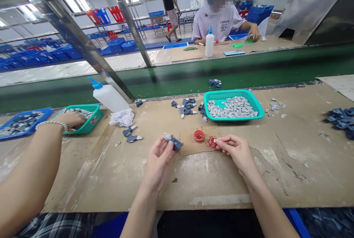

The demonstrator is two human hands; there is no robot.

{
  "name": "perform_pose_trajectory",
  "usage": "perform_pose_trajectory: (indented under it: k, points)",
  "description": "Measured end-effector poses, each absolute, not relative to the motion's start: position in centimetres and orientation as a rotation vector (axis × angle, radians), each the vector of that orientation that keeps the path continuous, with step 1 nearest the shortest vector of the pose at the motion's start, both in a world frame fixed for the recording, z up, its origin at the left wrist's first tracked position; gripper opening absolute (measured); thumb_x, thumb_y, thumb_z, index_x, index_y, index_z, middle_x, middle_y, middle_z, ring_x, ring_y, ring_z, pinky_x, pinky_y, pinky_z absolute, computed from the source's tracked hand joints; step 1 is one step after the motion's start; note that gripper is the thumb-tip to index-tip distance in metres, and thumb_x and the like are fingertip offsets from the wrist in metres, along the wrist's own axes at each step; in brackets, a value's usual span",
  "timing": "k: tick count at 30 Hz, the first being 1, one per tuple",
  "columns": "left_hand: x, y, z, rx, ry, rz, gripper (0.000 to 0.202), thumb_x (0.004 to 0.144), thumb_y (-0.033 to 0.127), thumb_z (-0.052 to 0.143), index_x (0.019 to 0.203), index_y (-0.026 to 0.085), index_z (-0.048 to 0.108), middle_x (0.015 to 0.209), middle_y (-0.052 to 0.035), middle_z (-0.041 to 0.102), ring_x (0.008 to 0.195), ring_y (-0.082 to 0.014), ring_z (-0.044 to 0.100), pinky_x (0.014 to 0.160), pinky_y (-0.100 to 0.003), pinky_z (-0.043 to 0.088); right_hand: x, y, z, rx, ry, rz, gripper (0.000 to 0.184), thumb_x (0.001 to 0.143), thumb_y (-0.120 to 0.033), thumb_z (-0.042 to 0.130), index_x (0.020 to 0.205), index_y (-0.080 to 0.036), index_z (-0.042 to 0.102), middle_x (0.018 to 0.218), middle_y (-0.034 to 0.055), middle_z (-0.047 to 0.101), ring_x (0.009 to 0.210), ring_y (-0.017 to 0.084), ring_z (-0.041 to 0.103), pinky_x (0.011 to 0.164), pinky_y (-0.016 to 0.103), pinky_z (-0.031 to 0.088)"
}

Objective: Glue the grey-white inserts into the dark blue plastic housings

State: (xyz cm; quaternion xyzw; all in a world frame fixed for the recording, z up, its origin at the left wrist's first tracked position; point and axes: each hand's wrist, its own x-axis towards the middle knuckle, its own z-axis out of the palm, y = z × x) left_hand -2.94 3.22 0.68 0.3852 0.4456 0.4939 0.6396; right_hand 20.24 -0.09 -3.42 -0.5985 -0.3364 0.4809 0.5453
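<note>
In my left hand (162, 153), between thumb and fingers, is a dark blue plastic part (175, 143) with a pale grey end. My right hand (235, 151) pinches a small light grey plastic piece (215, 141) at a red cap (212, 142); whether it touches the contents is unclear. Beside that cap sits a second red cap (198, 135) holding liquid. Both rest on a cardboard piece (190, 148). Behind them stands a turquoise basket (235, 119) with many small grey pieces. Several dark blue parts (186, 107) lie left of the basket.
At left, a co-worker's hand (72, 120) reaches into a green basket (95, 117) next to a blue tray (27, 129). A tilted white bottle (110, 97) and crumpled white cloth (121, 117) stand nearby. Dark parts (341, 120) pile at right. Another person (218, 22) sits across the green belt (177, 73).
</note>
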Motion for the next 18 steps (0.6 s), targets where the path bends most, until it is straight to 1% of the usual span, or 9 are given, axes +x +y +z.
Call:
perform_pose_trajectory:
  k: [3, 6, 8, 12, 15, 18]
  points:
    - [-1.8, 2.1, -0.2, 0.888, 0.989, 1.147, 0.022, 0.075, 0.024, 0.075, 0.095, 0.019, 0.067, 0.096, -0.0045, 0.073, 0.097, -0.0173, 0.067, 0.089, -0.026, 0.051, 20.5, -0.7, -2.6, -1.371, -0.735, 1.178, 0.028, 0.068, -0.041, 0.079, 0.074, -0.016, 0.070, 0.063, 0.0052, 0.070, 0.053, 0.012, 0.054, 0.047, 0.023, 0.035]
    - [-0.2, 1.3, -0.8, 0.900, 0.972, 1.162, 0.019, 0.073, 0.019, 0.077, 0.090, 0.019, 0.068, 0.096, -0.0047, 0.075, 0.096, -0.0166, 0.068, 0.088, -0.025, 0.051, 20.3, -1.7, -1.1, -1.319, -0.708, 1.208, 0.024, 0.069, -0.039, 0.079, 0.074, -0.017, 0.070, 0.065, 0.0030, 0.070, 0.053, 0.010, 0.051, 0.047, 0.021, 0.034]
    - [0.9, 0.8, -0.9, 0.915, 0.956, 1.164, 0.018, 0.072, 0.018, 0.077, 0.088, 0.019, 0.069, 0.096, -0.0054, 0.075, 0.094, -0.0181, 0.069, 0.086, -0.027, 0.053, 19.7, -2.4, 0.2, -1.285, -0.730, 1.226, 0.021, 0.071, -0.037, 0.079, 0.074, -0.018, 0.069, 0.064, 0.0017, 0.069, 0.054, 0.010, 0.052, 0.048, 0.020, 0.035]
    - [2.3, 0.3, -0.6, 0.969, 0.948, 1.191, 0.020, 0.069, 0.016, 0.079, 0.087, 0.019, 0.072, 0.096, -0.0057, 0.076, 0.092, -0.0193, 0.070, 0.084, -0.028, 0.055, 18.1, -3.1, 1.9, -1.241, -0.819, 1.248, 0.019, 0.073, -0.035, 0.078, 0.073, -0.018, 0.069, 0.063, 0.0018, 0.069, 0.060, 0.013, 0.059, 0.052, 0.021, 0.041]
    - [2.4, 0.1, -0.3, 0.980, 0.949, 1.197, 0.021, 0.067, 0.014, 0.079, 0.086, 0.021, 0.074, 0.094, -0.0045, 0.077, 0.090, -0.0194, 0.071, 0.083, -0.027, 0.056, 17.3, -3.0, 2.0, -1.230, -0.862, 1.266, 0.019, 0.073, -0.035, 0.077, 0.073, -0.018, 0.069, 0.062, 0.0022, 0.069, 0.060, 0.014, 0.061, 0.054, 0.023, 0.043]
    - [2.1, -0.1, 0.0, 0.994, 0.954, 1.197, 0.022, 0.067, 0.012, 0.079, 0.086, 0.023, 0.076, 0.093, -0.0031, 0.077, 0.091, -0.0187, 0.071, 0.080, -0.025, 0.057, 17.0, -2.8, 1.6, -1.234, -0.871, 1.300, 0.021, 0.072, -0.036, 0.078, 0.072, -0.017, 0.067, 0.063, 0.0022, 0.069, 0.060, 0.014, 0.062, 0.054, 0.023, 0.043]
